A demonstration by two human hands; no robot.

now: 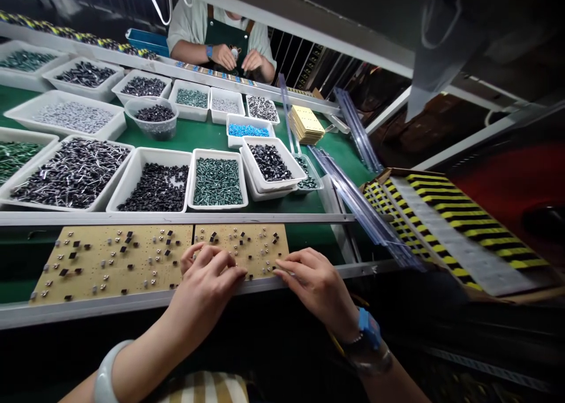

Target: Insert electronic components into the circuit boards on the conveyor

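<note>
Two tan circuit boards lie end to end in a metal rail, a left board (115,273) and a right board (258,245). Small black, grey and silvery components stand on both. My left hand (205,282) is over the near part of the right board, its thumb and forefinger closed in a pinch; any part between them is too small to make out. At that board's right end, my right hand (315,285) has thumb and forefinger brought together near the edge. Whether the tips hold a tiny component cannot be seen. The left hand covers part of the boards' meeting line.
Beyond the rail (265,218), white bins hold loose components, including a green-parts bin (245,198) and a black-parts bin (148,155). Stacked boards (306,123) stand farther back. Clear plastic tubes (353,194) slope beside a striped carton (459,232). A co-worker (225,44) sits opposite.
</note>
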